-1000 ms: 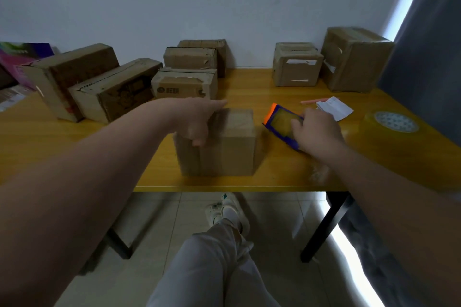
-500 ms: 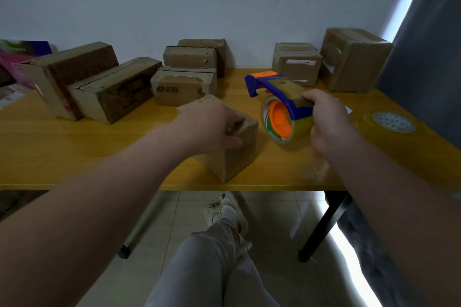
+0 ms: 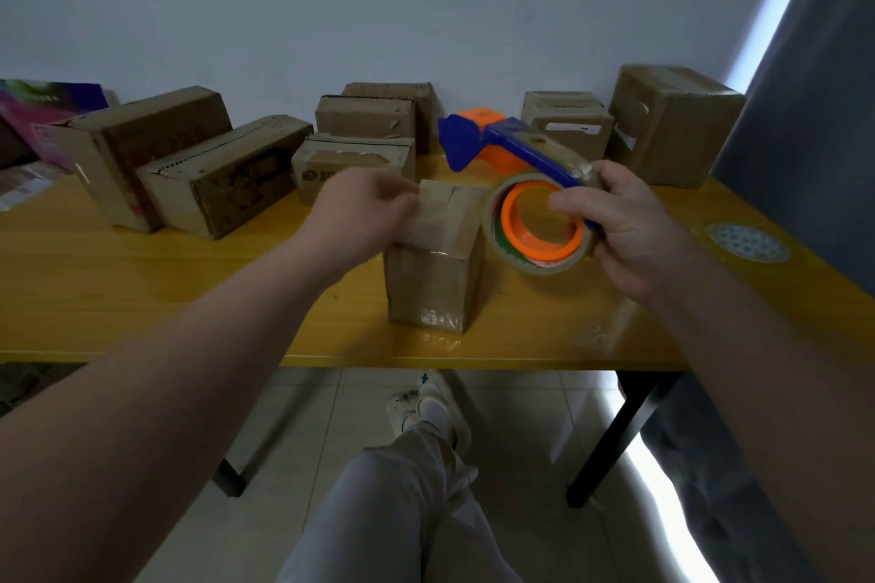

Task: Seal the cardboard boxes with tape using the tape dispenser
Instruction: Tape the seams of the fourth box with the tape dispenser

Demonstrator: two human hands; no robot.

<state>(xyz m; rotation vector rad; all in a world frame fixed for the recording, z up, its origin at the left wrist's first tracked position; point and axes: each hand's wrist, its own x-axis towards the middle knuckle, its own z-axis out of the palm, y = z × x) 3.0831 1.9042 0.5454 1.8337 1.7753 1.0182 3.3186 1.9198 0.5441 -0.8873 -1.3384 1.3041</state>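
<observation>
Tape dispenser (image 3: 530, 151) hangs raised in right hand (image 3: 629, 227)'s grip; left hand (image 3: 360, 213) clutches box (image 3: 435, 284)'s top edge.

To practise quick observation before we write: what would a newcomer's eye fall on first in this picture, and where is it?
The blue and orange tape dispenser, gripped in the right hand above the yellow table, stands out first. Beside it, a small cardboard box stands near the front edge, the blurred left hand at its top.
</observation>
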